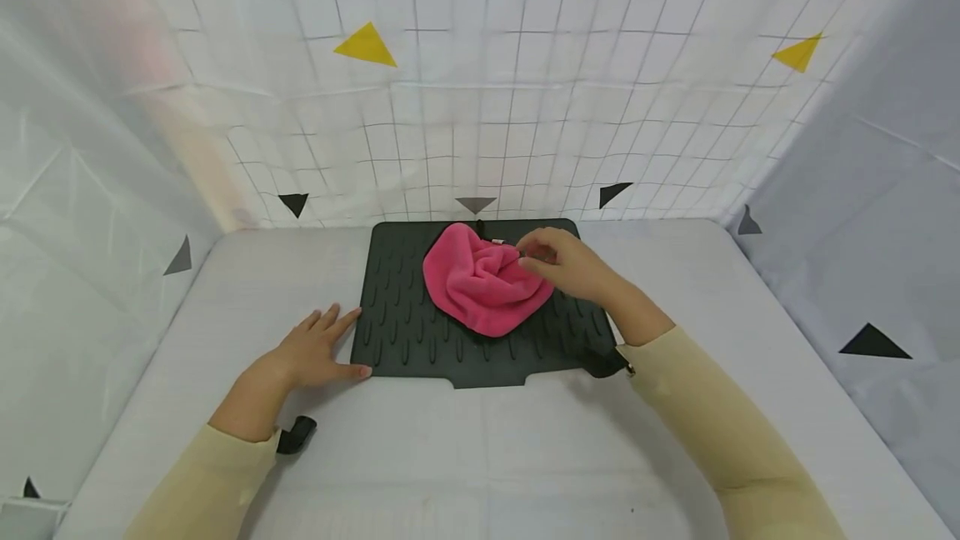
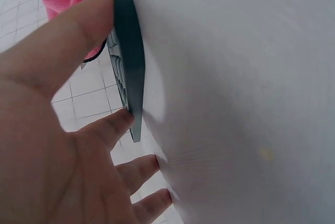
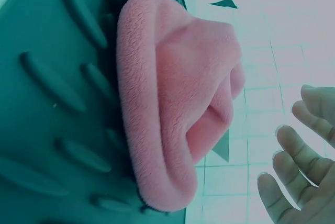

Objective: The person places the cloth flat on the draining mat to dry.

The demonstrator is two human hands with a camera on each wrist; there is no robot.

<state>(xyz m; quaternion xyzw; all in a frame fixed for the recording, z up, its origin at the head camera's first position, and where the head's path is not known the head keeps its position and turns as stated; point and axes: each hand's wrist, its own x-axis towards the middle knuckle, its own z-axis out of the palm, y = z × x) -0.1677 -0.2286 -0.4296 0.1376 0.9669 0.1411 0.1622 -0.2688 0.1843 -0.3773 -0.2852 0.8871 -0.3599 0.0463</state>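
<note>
Grid sheet (image 1: pixel 465 136): white, creased, thin dark lines, standing beyond the left hand (image 1: pixel 303 355) and right hand (image 1: pixel 573 265)
Yellow triangles (image 1: pixel 367 46): two, high on that sheet, one ahead of the left hand, one ahead and right of the right hand
Left sheet (image 1: pixel 67 273): pale, wrinkled, left of the left hand
Right sheet (image 1: pixel 847 207): greyer, black triangle (image 1: pixel 876 344) on it, right of the right hand
White surface (image 1: pixel 450 457): beneath both hands
Light: diffuse, soft shadows near the left hand
</note>
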